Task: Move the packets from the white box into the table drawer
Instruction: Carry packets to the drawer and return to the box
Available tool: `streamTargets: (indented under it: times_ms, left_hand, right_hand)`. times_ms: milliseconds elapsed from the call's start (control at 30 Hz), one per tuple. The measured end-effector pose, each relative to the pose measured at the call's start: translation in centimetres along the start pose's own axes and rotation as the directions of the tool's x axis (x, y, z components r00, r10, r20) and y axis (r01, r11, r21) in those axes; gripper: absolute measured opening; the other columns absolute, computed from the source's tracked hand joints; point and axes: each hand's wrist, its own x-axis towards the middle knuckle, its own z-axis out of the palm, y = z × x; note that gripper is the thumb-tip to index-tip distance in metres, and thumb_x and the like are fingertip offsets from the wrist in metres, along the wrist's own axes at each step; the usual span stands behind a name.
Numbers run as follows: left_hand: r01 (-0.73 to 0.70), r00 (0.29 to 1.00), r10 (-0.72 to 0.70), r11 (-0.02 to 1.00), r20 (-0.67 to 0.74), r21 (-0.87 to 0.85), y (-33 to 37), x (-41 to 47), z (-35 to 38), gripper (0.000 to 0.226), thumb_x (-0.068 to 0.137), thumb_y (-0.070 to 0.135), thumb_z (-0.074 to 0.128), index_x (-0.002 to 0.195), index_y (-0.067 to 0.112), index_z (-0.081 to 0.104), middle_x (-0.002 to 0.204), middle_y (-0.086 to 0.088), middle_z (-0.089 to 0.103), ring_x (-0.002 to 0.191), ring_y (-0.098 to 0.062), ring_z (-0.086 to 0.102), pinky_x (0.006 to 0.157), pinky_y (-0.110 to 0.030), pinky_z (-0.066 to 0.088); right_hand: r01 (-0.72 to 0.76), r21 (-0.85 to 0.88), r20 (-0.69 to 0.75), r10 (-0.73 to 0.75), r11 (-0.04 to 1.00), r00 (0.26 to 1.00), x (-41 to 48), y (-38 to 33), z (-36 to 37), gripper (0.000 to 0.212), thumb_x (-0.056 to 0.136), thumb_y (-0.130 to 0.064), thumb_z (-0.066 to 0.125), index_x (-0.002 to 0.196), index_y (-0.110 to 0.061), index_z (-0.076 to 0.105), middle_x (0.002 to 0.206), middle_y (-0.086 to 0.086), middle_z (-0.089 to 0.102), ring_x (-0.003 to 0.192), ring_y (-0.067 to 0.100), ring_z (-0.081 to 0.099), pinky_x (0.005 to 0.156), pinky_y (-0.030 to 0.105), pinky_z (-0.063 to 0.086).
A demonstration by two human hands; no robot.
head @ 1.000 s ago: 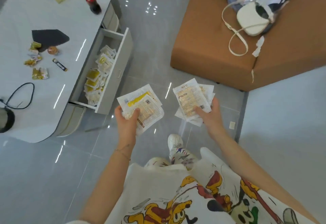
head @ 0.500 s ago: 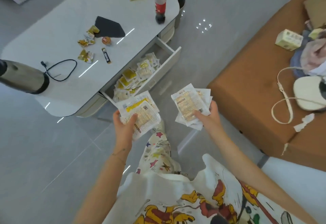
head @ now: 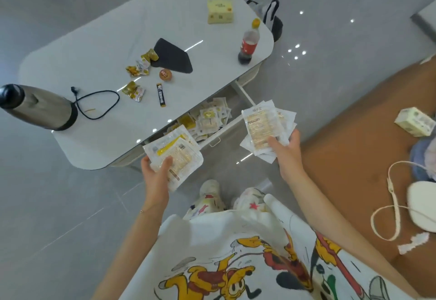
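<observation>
Head view: the left hand (head: pixel 154 170), at about 7 o'clock from the open drawer (head: pixel 227 132), grips a yellow-labelled stack of packets (head: pixel 175 155), thumb curled over the top and fingers underneath. The right hand (head: pixel 286 148), at 4 o'clock from the drawer, pinches a fanned stack of packets (head: pixel 264 127) the same way. Both stacks are held in the air near the drawer front. Loose packets (head: pixel 207 118) lie heaped inside the drawer, which juts from the table (head: pixel 106 47). A cola bottle (head: pixel 249 42) stands at the table's 2 o'clock corner.
</observation>
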Motion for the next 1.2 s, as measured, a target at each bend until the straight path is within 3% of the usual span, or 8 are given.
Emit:
streamTargets:
  times_ms: [200,467,700,867,1000,1067,1133,1200]
  left_hand:
    - [0.008,0.993,-0.017,0.997,-0.117,-0.082,1.1,3.0,1.4,0.050,0.092,0.012,0.062,0.135,0.015,0.036,0.127,-0.011,0.060,0.109,-0.027,0.064,0.087,-0.041,0.055]
    - [0.079,0.936,-0.149,0.971,-0.319,-0.224,-2.6,7.7,2.4,0.042,0.095,0.011,0.058,0.130,0.018,0.037,0.126,-0.009,0.058,0.103,-0.021,0.065,0.077,-0.034,0.056]
    - [0.147,0.913,-0.204,0.972,-0.352,-0.182,-12.1,19.1,4.8,0.046,0.094,0.015,0.061,0.134,0.019,0.038,0.125,-0.008,0.060,0.108,-0.022,0.065,0.082,-0.033,0.055]
    - [0.071,0.911,-0.096,0.995,-0.401,-0.077,-18.8,31.4,5.5,0.037,0.094,0.011,0.059,0.124,0.020,0.040,0.106,0.007,0.060,0.094,-0.007,0.063,0.065,-0.015,0.054]
    - [0.076,0.914,-0.079,0.997,-0.399,-0.023,-21.7,37.5,3.5,0.032,0.092,0.020,0.062,0.115,0.033,0.044,0.116,0.001,0.062,0.101,-0.016,0.066,0.081,-0.034,0.058]
    - [0.107,0.904,-0.090,0.994,-0.418,0.016,-24.1,39.1,2.7,0.033,0.093,0.018,0.062,0.118,0.028,0.043,0.114,0.000,0.062,0.101,-0.019,0.066,0.082,-0.037,0.058]
    - [0.125,0.892,-0.091,0.991,-0.442,0.048,-25.5,39.5,2.5,0.037,0.094,0.014,0.061,0.125,0.018,0.041,0.106,0.005,0.060,0.094,-0.012,0.065,0.073,-0.026,0.058]
    - [0.143,0.887,-0.093,0.987,-0.452,0.076,-26.0,39.3,2.5,0.044,0.094,0.014,0.060,0.133,0.013,0.039,0.107,0.005,0.059,0.092,-0.008,0.063,0.061,-0.014,0.053]
  right_hand:
    - [-0.055,-0.058,0.068,0.059,0.997,0.996,6.0,-2.5,2.2,0.054,0.088,0.002,0.061,0.131,-0.021,0.038,0.121,-0.001,0.058,0.102,0.009,0.062,0.067,0.017,0.054]
    - [-0.102,-0.282,0.171,0.154,0.954,0.973,15.5,-1.3,5.9,0.058,0.088,0.000,0.061,0.136,-0.017,0.034,0.126,0.002,0.055,0.109,0.017,0.060,0.077,0.025,0.054]
    - [-0.281,-0.382,0.130,0.353,0.880,0.927,28.2,9.9,11.7,0.046,0.087,0.002,0.060,0.125,-0.019,0.042,0.120,0.005,0.060,0.097,0.017,0.062,0.070,0.029,0.051]
    - [-0.195,-0.488,0.156,0.305,0.851,0.940,37.6,20.1,17.8,0.045,0.084,-0.004,0.063,0.119,-0.023,0.041,0.120,0.005,0.058,0.104,0.024,0.060,0.085,0.042,0.054]
    - [-0.078,-0.575,0.309,0.304,0.815,0.901,39.9,24.2,21.8,0.062,0.087,-0.002,0.061,0.139,-0.020,0.033,0.115,-0.005,0.052,0.109,0.021,0.056,0.087,0.035,0.052]
    - [-0.048,-0.604,0.352,0.320,0.796,0.880,39.8,26.7,23.4,0.073,0.088,-0.004,0.062,0.147,-0.021,0.024,0.114,-0.012,0.047,0.108,0.015,0.052,0.081,0.026,0.050]
    - [-0.059,-0.610,0.369,0.349,0.790,0.861,39.4,28.5,24.6,0.073,0.089,-0.005,0.061,0.149,-0.021,0.022,0.115,-0.011,0.047,0.107,0.014,0.052,0.079,0.027,0.049]
    - [-0.087,-0.606,0.350,0.364,0.791,0.863,38.9,29.9,25.3,0.066,0.088,-0.006,0.061,0.144,-0.021,0.030,0.122,-0.005,0.055,0.109,0.019,0.057,0.091,0.038,0.052]
